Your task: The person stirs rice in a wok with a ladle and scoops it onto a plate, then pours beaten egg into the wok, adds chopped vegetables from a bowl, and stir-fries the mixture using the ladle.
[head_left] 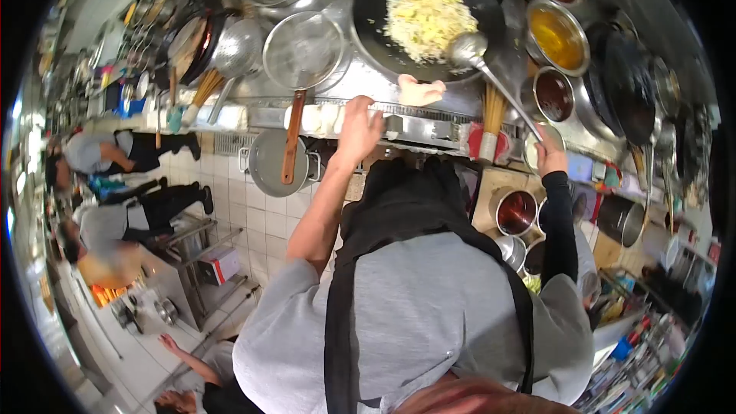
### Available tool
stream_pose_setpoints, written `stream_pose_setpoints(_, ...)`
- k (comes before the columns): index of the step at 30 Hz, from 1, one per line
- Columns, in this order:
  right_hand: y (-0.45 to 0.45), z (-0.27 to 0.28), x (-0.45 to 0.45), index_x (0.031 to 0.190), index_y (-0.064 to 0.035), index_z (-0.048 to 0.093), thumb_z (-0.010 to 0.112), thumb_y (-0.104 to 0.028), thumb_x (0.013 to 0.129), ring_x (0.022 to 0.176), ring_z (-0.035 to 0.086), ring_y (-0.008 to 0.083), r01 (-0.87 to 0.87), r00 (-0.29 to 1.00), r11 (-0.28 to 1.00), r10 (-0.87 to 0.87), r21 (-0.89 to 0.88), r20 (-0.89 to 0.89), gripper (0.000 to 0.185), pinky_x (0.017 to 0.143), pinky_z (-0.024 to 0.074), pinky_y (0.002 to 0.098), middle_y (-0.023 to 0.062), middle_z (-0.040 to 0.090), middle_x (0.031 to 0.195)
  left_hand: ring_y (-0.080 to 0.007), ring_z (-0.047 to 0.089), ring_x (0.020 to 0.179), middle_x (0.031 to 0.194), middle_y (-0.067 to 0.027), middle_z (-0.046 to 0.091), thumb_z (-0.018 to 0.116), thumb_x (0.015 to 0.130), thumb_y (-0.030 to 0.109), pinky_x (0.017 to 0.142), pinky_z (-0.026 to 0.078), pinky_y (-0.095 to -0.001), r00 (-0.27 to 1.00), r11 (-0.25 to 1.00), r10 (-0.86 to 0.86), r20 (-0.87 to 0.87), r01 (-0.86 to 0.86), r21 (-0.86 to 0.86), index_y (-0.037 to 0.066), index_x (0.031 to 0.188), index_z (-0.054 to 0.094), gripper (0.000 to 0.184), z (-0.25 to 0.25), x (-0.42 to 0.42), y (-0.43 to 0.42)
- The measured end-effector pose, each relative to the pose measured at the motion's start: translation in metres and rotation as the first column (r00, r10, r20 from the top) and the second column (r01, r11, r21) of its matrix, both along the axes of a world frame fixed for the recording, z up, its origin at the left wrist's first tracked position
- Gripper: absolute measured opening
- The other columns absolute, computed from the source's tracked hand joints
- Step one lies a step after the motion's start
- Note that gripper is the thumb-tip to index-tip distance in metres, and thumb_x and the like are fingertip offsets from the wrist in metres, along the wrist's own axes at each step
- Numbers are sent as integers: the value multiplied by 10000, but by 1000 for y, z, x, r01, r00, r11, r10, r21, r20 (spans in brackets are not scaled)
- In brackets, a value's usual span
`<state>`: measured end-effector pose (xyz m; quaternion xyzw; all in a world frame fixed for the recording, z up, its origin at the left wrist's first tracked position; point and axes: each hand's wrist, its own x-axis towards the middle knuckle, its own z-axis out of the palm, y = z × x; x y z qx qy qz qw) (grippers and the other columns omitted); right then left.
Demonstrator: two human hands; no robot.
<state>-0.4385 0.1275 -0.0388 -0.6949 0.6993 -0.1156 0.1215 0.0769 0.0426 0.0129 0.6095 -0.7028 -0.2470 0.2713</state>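
Observation:
My right hand (550,152) is closed around the end of a long-handled metal ladle (506,92). Its bowl rests at the right side of a heap of rice with yellow egg (429,23) in a black wok (371,11). My left hand (359,132) is at the stove's front edge, fingers loosely bent and thumb apart, with nothing visible in it. Just left of it, a round mesh strainer (303,47) lies on the stove, its wooden handle jutting over the edge. A pale folded cloth (420,90) sits at the wok's near rim.
Bowls of yellow oil (558,37) and dark sauce (553,95) stand right of the wok. A bamboo brush (493,119) is by the stove edge. A perforated skimmer (238,46) lies left of the strainer. A grey pot (277,165) sits lower left. Other people (107,222) are farther left.

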Motion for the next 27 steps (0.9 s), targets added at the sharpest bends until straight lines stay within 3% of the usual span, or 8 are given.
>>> stream_pose_setpoints(2, -50, 17, 45, 1492, -249, 503, 638, -204, 946, 977, 678, 430, 134, 990, 983, -127, 123, -59, 565, 836, 535, 508, 199, 696, 1156, -437, 550, 1082, 1103, -259, 625, 666, 800, -3, 931, 473, -492, 986, 988, -153, -67, 153, -9, -16, 1027, 680, 227, 8, -30, -25)
stream_pose_setpoints(5, -119, -50, 133, 1469, -96, 517, 639, -246, 956, 1092, 673, 423, 73, 941, 994, -95, 78, 326, 549, 929, 522, 443, 271, 644, 1286, -330, 588, 882, 854, -89, 630, 625, 905, 185, 813, 443, -482, 855, 784, -442, 271, 515, -346, 147, 981, 709, 119, -16, -64, -65)
stream_pose_setpoints(7, -139, -101, 176, 1459, -36, 507, 622, -247, 990, 866, 686, 303, 41, 836, 988, -114, 146, 538, 528, 793, 546, 392, 192, 706, 1058, -313, 606, 1047, 931, -89, 672, 599, 929, 308, 910, 441, -476, 790, 820, -506, 348, 565, -92, 165, 1034, 719, 214, -33, -83, -78)
stream_pose_setpoints(11, -87, 40, 200, 1462, -25, 498, 575, -188, 1025, 536, 465, 83, -78, 582, 872, -354, 484, 732, 473, 465, 394, 267, 9, 583, 770, -348, 646, 1006, 981, -100, 722, 583, 916, 378, 902, 466, -505, 835, 879, -476, 276, 444, 173, 157, 978, 730, 273, -61, -95, -93)
stream_pose_setpoints(18, 19, 212, 106, 1546, -115, 387, 495, -182, 1060, 397, 335, 44, -122, 689, 742, -415, 659, 595, 502, 333, 279, 215, -48, 411, 652, -362, 667, 887, 844, -123, 720, 606, 886, 326, 806, 512, -515, 934, 932, -350, 66, 354, -80, 80, 891, 713, 268, 39, -101, -32)
stream_pose_setpoints(21, 2, 185, 98, 1534, -110, 405, 505, -196, 1057, 395, 342, 42, -101, 749, 700, -415, 707, 517, 495, 326, 286, 219, -53, 408, 642, -358, 673, 857, 824, -133, 714, 593, 897, 332, 803, 506, -520, 957, 960, -273, -96, 265, -87, 58, 848, 683, 293, 19, -102, -34)
stream_pose_setpoints(25, -44, 78, 123, 1420, -96, 559, 593, -242, 1029, 441, 370, 49, -20, 784, 885, -275, 465, 556, 419, 395, 306, 254, -41, 445, 627, -362, 664, 820, 811, -148, 700, 579, 931, 338, 805, 494, -518, 930, 936, -350, 114, 352, 1, 74, 851, 659, 287, -81, -102, 4)
stream_pose_setpoints(27, -32, 114, 170, 1456, -87, 529, 618, -208, 1009, 476, 377, 44, 41, 830, 919, -249, 391, 499, 472, 417, 296, 246, -51, 451, 640, -366, 655, 794, 798, -141, 694, 573, 947, 339, 804, 488, -523, 913, 920, -392, 112, 389, 46, 79, 871, 655, 283, -100, -92, 41)
